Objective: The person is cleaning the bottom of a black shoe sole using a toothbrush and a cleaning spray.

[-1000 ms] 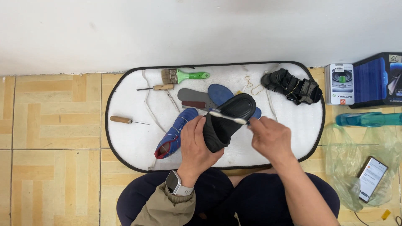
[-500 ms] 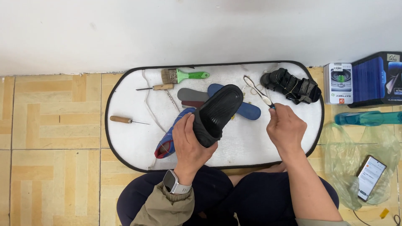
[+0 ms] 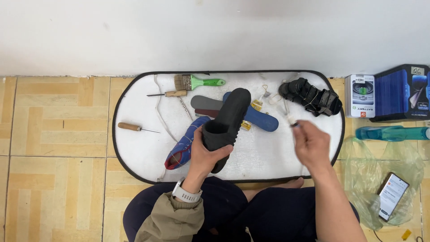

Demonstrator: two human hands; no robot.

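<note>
while the left hand (image 3: pixel 210 154) is gripping the black slide sandal (image 3: pixel 227 125) sole-up over the white mat (image 3: pixel 139 148), the right hand (image 3: pixel 311 143) is pinching a small, blurred tool (image 3: pixel 292 120) beside it. with that grip so loose-looking, the sandal could be twisting if pressed hard.

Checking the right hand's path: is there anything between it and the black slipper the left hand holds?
Nothing visible. The right hand, pinching something small and blurred, is apart from the black slipper held by the left hand; only bare white mat shows between them. The blue insole lies farther back.
</note>
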